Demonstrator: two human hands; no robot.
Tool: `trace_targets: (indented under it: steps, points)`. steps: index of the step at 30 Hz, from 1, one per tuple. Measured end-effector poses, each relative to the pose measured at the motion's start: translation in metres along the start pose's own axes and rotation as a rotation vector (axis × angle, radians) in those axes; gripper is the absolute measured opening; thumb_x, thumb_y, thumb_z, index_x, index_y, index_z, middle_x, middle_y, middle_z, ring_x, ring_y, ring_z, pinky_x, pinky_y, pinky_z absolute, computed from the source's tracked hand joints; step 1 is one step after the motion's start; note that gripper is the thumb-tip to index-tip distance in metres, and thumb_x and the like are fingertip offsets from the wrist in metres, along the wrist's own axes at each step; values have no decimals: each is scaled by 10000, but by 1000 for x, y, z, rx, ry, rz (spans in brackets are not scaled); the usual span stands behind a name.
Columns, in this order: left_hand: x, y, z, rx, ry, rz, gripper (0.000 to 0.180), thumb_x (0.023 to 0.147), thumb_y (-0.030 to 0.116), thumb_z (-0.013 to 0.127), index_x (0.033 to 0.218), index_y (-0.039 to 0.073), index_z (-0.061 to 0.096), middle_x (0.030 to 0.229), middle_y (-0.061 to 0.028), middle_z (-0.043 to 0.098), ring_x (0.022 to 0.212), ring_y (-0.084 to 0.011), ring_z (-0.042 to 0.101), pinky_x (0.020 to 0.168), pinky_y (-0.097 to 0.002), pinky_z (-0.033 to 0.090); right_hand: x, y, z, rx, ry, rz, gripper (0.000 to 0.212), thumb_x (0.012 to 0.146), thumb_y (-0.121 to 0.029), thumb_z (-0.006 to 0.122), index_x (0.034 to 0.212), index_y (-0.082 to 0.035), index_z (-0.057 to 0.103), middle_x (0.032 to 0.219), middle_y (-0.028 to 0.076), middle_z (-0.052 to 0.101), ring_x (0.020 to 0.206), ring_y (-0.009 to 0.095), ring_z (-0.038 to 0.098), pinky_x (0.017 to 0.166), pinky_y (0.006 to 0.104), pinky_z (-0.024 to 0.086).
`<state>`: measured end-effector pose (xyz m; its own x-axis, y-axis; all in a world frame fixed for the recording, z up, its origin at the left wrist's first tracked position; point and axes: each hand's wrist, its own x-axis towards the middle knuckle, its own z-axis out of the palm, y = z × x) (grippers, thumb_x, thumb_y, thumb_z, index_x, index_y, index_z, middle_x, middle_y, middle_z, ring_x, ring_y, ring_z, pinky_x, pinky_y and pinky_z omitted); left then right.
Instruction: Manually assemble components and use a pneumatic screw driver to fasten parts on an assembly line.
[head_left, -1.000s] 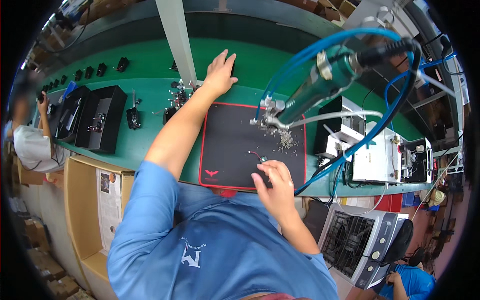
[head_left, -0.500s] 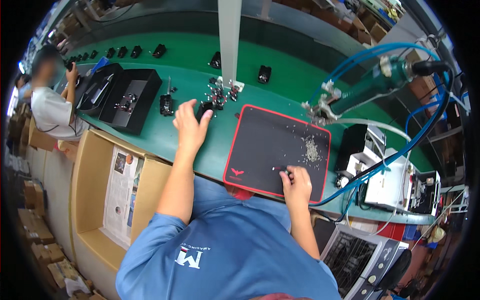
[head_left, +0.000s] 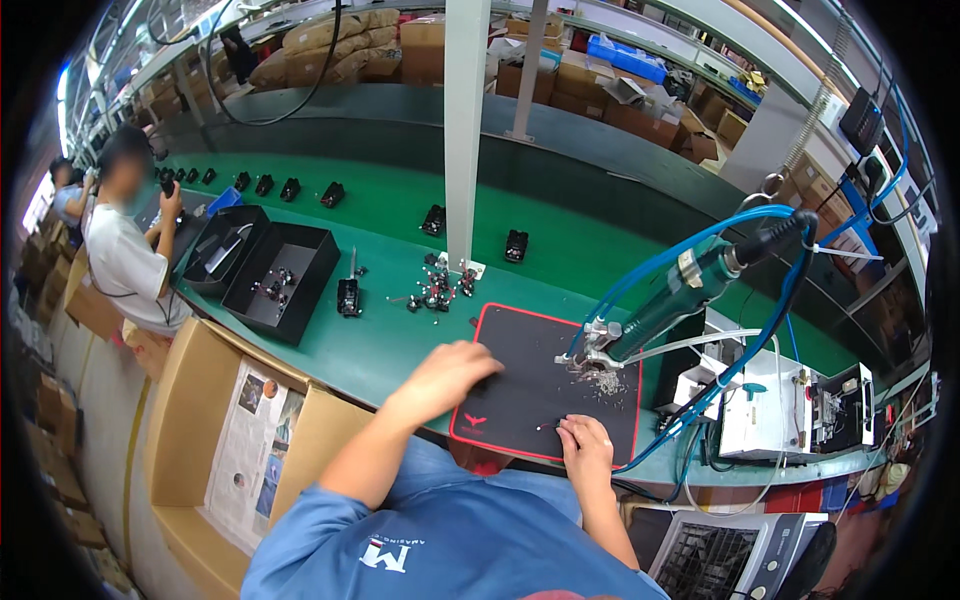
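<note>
My left hand (head_left: 452, 378) is over the left side of a black mat (head_left: 520, 345) with a red border. Its fingers are bent and closed together, and whatever is in them blends into the dark mat. Near the mat's front edge my right hand (head_left: 587, 447) pinches a small wired part (head_left: 547, 427), whose thin lead and pale tip stick out to the left. A pile of tiny pale pieces (head_left: 606, 381) lies on the mat beyond it. Past my left hand, several small red-and-black wired parts (head_left: 437, 290) are heaped by a white post.
A green power screwdriver (head_left: 675, 300) with blue hoses hangs over the mat's right side. White machines (head_left: 760, 420) stand farther right. Black housings (head_left: 348, 297) sit on the green bench, left of which are a black box (head_left: 280, 285) and an open carton (head_left: 225, 440). A co-worker (head_left: 125, 240) is at far left.
My left hand has come back from the wired parts and a black housing there to the mat; that housing no longer shows beside the heap. The right hand keeps its pinch. The view has tilted up.
</note>
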<state>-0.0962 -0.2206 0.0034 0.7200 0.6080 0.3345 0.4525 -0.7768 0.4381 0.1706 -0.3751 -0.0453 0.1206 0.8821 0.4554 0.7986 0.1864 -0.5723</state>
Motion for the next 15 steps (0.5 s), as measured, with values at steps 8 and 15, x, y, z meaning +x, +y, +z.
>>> trace_targets:
  steps: [8,15]
  points:
    - [28,22,45,89,-281,332,323,919,154,587,1220,124,703,1370,-71,596,1357,-287,498,1070,-442,417,-15,-2,-15,-45,21,115,134,814,-2,790,931,-17,727,1017,140,749,918,334,700,820,420,568]
    - [-18,28,44,-224,4,-132,899,800,357,855,1557,131,426,1582,-162,397,1465,-357,394,1192,-534,273,-14,-2,-20,-74,-6,43,134,817,1,777,935,-23,718,1044,135,738,937,342,692,840,427,559]
